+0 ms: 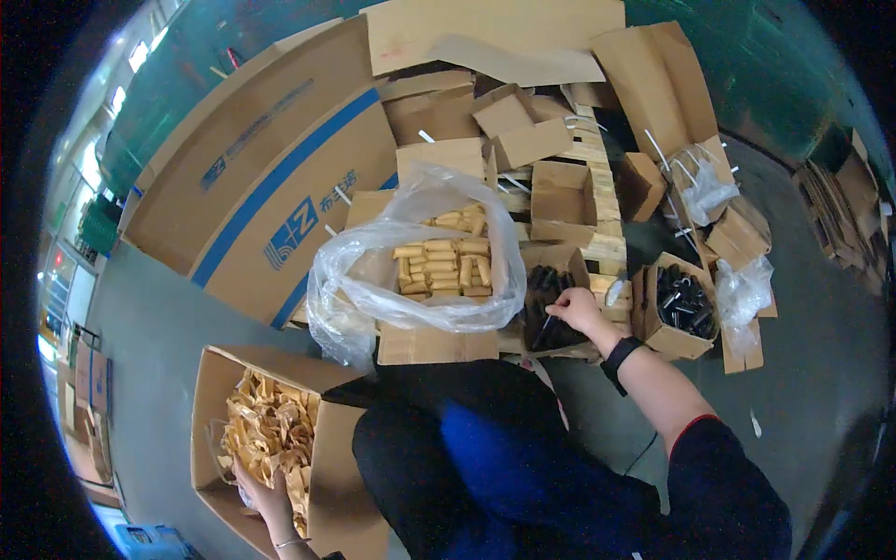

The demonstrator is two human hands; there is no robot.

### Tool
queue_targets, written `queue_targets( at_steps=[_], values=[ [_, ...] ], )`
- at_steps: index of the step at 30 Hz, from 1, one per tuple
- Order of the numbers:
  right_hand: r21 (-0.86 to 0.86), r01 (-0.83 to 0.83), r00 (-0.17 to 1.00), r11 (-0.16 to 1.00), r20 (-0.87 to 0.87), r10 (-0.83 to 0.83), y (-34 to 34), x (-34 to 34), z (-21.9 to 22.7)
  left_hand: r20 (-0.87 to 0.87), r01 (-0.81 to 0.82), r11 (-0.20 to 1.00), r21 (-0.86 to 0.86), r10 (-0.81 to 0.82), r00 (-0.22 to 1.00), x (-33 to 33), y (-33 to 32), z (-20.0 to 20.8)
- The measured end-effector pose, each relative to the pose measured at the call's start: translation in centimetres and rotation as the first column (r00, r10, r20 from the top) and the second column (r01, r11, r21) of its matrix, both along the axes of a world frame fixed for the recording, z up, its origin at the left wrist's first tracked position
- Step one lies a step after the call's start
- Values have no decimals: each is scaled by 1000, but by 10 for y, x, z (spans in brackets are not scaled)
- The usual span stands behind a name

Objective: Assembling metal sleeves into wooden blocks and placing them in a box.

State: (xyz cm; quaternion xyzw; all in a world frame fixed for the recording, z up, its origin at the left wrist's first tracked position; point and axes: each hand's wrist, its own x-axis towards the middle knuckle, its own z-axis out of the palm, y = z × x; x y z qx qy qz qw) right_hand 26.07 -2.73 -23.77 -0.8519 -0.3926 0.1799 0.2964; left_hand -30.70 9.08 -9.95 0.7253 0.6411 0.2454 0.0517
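Note:
At the lower left, my left hand (266,493) reaches into a large cardboard box (343,467) among many crumpled brown paper pieces (266,420). Its thumb and fingers are apart against the paper. My right hand (581,311), with a dark band on the wrist, is over a smaller cardboard box (569,257) of black parts (549,280). Thumb and forefinger are pinched together there; a thin dark object seems to hang below them, too small to name. Between the hands, a box lined with a clear plastic bag (425,313) holds rows of brown paper-wrapped rolls (443,266).
Right of my right hand stands another box (677,343) of black cylindrical parts. A wooden pallet (609,219) carries an open carton (562,219). Big cardboard sheets (280,177) lean at the left. Plastic bags (745,294) and flattened cardboard lie at the right.

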Motion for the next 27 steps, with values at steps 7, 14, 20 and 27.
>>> queue_targets(
  at_steps=[7,14,20,27],
  values=[
    [594,-96,995,799,82,59,71,-67,123,304,218,973,80,-232,924,60,-11,22],
    [-54,-123,847,991,515,134,181,-61,-22,373,542,839,-57,-485,791,172,-20,43],
    [-398,-135,763,907,542,351,200,-62,-32,523,539,827,-158,-393,757,164,-30,50],
    [161,-434,882,886,277,381,141,-100,90,660,616,772,-157,-381,647,162,-31,56]
  ],
)
